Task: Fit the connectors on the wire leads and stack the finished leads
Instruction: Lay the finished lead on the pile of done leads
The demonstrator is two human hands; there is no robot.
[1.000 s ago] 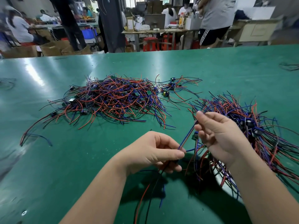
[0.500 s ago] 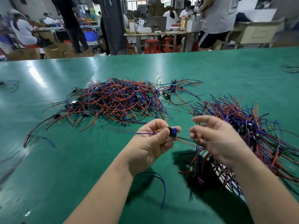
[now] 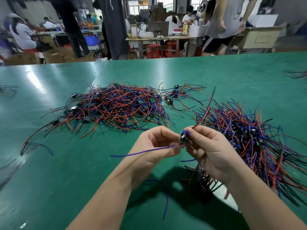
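1. Connector (image 3: pixel 184 136), blue-black, raised above desk (image 3: pixel 74 180), pinched by right grip (image 3: pixel 209 147).
2. Blue lead (image 3: pixel 146 151) pinched by left grip (image 3: pixel 158 144) just beside connector, trailing leftward; red lead (image 3: pixel 206 110) rising from right grip.
3. Left heap (image 3: pixel 116 105) of leads beyond; right heap (image 3: pixel 249 135) lying over white surface (image 3: pixel 223 195), kind unclear.

blue connector (image 3: pixel 184 136) held above table, red lead (image 3: pixel 205 112) upward, blue lead (image 3: pixel 146 151) leftward
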